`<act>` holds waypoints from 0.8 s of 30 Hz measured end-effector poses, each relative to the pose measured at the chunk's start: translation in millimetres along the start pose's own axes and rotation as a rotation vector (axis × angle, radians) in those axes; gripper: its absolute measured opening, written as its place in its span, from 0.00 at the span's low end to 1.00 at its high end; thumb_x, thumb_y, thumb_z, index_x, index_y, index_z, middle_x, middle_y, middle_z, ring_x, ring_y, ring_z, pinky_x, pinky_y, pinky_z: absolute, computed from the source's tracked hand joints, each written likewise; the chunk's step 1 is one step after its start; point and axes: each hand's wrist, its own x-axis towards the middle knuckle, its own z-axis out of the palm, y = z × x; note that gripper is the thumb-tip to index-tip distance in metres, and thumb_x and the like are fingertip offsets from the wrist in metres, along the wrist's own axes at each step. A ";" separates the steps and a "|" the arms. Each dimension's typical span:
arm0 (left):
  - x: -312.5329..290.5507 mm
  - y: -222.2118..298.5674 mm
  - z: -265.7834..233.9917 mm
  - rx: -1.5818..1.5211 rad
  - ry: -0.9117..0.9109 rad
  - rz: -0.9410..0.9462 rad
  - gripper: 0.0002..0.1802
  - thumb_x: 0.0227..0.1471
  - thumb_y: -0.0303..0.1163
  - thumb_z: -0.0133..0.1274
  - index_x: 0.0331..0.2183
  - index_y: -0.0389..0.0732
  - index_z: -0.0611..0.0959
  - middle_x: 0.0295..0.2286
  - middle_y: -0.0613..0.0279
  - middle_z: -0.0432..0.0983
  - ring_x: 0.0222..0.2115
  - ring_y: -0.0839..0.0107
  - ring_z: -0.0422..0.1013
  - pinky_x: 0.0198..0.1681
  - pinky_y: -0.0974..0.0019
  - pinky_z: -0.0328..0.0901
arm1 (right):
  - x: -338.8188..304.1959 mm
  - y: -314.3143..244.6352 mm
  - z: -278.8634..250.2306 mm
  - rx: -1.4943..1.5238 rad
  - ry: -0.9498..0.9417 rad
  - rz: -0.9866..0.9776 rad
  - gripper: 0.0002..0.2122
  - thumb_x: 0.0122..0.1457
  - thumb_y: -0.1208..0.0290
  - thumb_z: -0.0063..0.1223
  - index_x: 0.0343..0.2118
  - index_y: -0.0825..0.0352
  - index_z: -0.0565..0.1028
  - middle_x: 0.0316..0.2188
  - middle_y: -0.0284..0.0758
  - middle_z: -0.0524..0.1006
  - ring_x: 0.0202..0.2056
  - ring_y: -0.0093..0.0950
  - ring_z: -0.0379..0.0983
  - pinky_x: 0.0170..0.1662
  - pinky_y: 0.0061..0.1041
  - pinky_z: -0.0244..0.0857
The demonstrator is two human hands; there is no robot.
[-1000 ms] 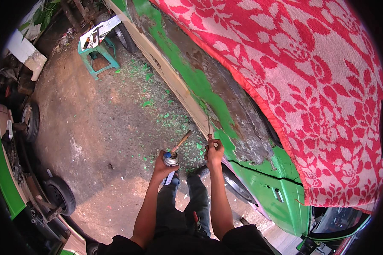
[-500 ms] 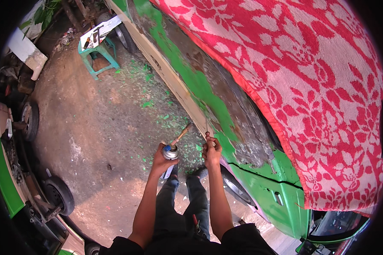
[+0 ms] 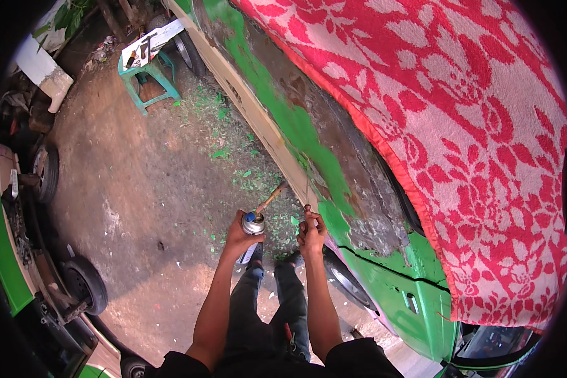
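My left hand [image 3: 238, 239] is wrapped round the silver canister of a gas blowtorch [image 3: 254, 225]. The torch has a blue knob, and its brass-coloured tube points up and right toward the car's lower edge; no flame shows. In my right hand [image 3: 311, 234] is a thin-shafted tool like a screwdriver [image 3: 307, 208], with a reddish-brown handle. Its shaft points away from me along the beige sill; whether the tip touches cannot be made out. Beside both hands runs the green car's side panel [image 3: 302, 129], where green paint borders stripped, brown-grey metal.
A red and pink floral blanket [image 3: 447, 126] drapes over the car. Green paint flakes [image 3: 249, 175] litter the ground. At the far left, tools lie on a board across a teal stool [image 3: 148, 89]. Another vehicle's wheel [image 3: 85, 285] stands at the left edge.
My right hand and the screwdriver-like tool have drawn slightly back toward me, off the green paint area. My left hand with the blowtorch stays nearly still.
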 end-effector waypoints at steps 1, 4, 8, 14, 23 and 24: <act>1.5 -4.8 -0.2 -0.028 -0.010 -0.010 0.33 0.29 0.21 0.71 0.36 0.42 0.67 0.32 0.66 0.71 0.36 0.76 0.70 0.40 0.68 0.65 | 4.1 -0.1 2.0 -0.006 -0.001 0.014 0.05 0.61 0.68 0.54 0.31 0.59 0.71 0.40 0.24 0.77 0.15 0.12 0.56 0.12 0.14 0.45; -2.0 -8.1 -0.1 0.050 0.018 -0.073 0.33 0.29 0.20 0.70 0.36 0.42 0.67 0.33 0.66 0.72 0.36 0.76 0.70 0.41 0.68 0.65 | -7.1 -2.8 6.8 -0.056 0.034 0.057 0.06 0.61 0.67 0.55 0.30 0.59 0.70 0.42 0.24 0.77 0.16 0.12 0.56 0.12 0.14 0.45; -5.3 2.1 6.5 0.103 0.032 -0.036 0.33 0.28 0.20 0.70 0.36 0.43 0.68 0.33 0.66 0.72 0.36 0.76 0.70 0.41 0.68 0.66 | -6.1 -7.0 11.1 -0.029 0.028 -0.008 0.07 0.61 0.66 0.55 0.29 0.58 0.69 0.36 0.25 0.77 0.16 0.12 0.56 0.12 0.14 0.45; -4.6 -0.8 3.0 0.078 0.060 -0.045 0.34 0.27 0.20 0.71 0.37 0.43 0.68 0.33 0.67 0.72 0.35 0.76 0.70 0.40 0.67 0.66 | -9.0 -5.6 22.5 -0.087 0.089 0.041 0.07 0.60 0.65 0.56 0.31 0.57 0.68 0.18 0.25 0.67 0.14 0.13 0.54 0.13 0.15 0.44; 7.9 -5.1 1.1 0.012 0.019 -0.033 0.33 0.28 0.20 0.70 0.37 0.42 0.67 0.32 0.66 0.72 0.35 0.76 0.71 0.39 0.67 0.67 | -6.4 4.9 21.3 -0.044 0.095 -0.050 0.07 0.61 0.67 0.54 0.30 0.58 0.68 0.19 0.24 0.68 0.13 0.12 0.55 0.12 0.15 0.43; 11.4 -5.8 0.9 0.042 0.020 -0.011 0.33 0.28 0.20 0.70 0.37 0.42 0.67 0.32 0.66 0.72 0.34 0.76 0.70 0.39 0.67 0.67 | -10.3 6.2 15.6 -0.041 0.089 -0.072 0.07 0.61 0.67 0.54 0.30 0.57 0.68 0.18 0.24 0.67 0.13 0.12 0.55 0.12 0.16 0.43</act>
